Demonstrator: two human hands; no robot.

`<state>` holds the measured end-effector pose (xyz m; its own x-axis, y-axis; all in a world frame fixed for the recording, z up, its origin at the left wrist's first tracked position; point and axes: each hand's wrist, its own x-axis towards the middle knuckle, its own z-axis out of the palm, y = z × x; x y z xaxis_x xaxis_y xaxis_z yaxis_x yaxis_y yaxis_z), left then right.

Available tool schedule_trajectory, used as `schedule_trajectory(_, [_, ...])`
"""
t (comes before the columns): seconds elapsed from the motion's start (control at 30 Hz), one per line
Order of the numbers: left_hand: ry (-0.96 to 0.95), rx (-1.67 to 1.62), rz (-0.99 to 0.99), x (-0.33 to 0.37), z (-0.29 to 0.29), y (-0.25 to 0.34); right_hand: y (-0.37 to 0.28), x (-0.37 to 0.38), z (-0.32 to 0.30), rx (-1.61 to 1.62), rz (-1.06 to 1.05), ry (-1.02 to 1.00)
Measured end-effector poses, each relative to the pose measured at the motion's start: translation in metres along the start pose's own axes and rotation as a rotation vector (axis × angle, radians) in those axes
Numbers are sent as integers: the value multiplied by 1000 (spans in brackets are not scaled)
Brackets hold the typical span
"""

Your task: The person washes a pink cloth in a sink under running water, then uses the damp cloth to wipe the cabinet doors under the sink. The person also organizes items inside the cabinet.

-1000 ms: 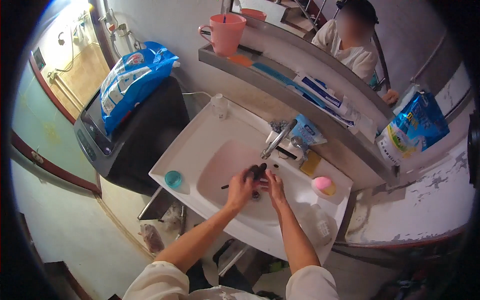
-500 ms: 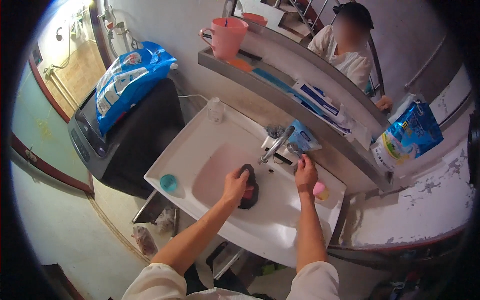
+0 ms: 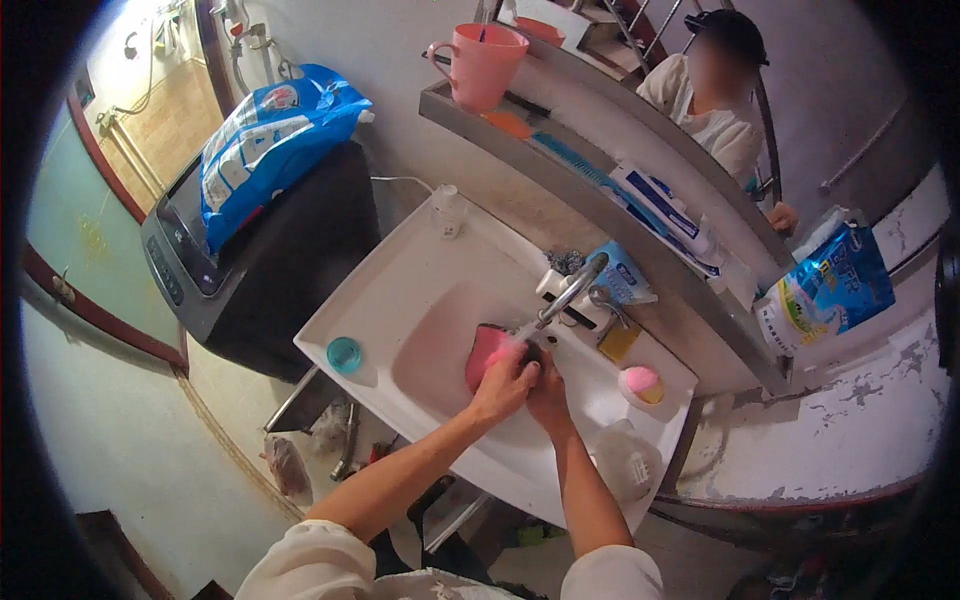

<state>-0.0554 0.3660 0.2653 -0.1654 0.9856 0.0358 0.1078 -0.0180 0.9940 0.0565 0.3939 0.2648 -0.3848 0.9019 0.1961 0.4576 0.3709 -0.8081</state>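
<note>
Both hands are together over the white washbasin [image 3: 365, 290], beneath the faucet [image 3: 574, 287]. My left hand [image 3: 506, 388] is closed on a soft-looking pink item with a black edge [image 3: 486, 352]; its exact kind I cannot make out. My right hand [image 3: 546, 388] is closed round the dark end of the same item, its fingers partly hidden. A pale streak like running water falls from the spout onto the item. The tap handle [image 3: 603, 296] stands right of the spout, with no hand on it.
On the basin are a teal round container [image 3: 343, 355], a white bottle [image 3: 449, 212], a pink-and-yellow object [image 3: 640, 384], a yellow block [image 3: 620, 343] and a blue packet [image 3: 622, 272]. A shelf [image 3: 600, 235] holds a pink mug [image 3: 485, 68]. A black appliance [image 3: 290, 250] stands left.
My right hand has left the tap handle and joined my left hand at the item. The item has turned, its pink face now showing under the spout. The view has shifted slightly.
</note>
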Motion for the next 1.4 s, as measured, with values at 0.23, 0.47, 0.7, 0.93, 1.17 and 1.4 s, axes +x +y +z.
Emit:
schedule_trajectory(0.23, [-29,377,91,12,-46,-23,11,22,-23,554,264,-245])
schedule_trajectory(0.47, [-325,310,-227,34,-62,-70,7,25,-72,304,238,-131])
schedule_trajectory(0.7, [68,641,-175,39,-64,6,65,2,-74,-55,406,162])
schedule_trajectory(0.93, [86,450,-16,55,-90,16,54,23,-57,142,194,276])
schedule_trajectory(1.17, [-318,921,-60,-8,-51,-65,108,-35,4,-552,365,-249])
schedule_trajectory(1.4, [-603,1168,-56,0,-46,-78,118,-40,-28,-146,546,-392])
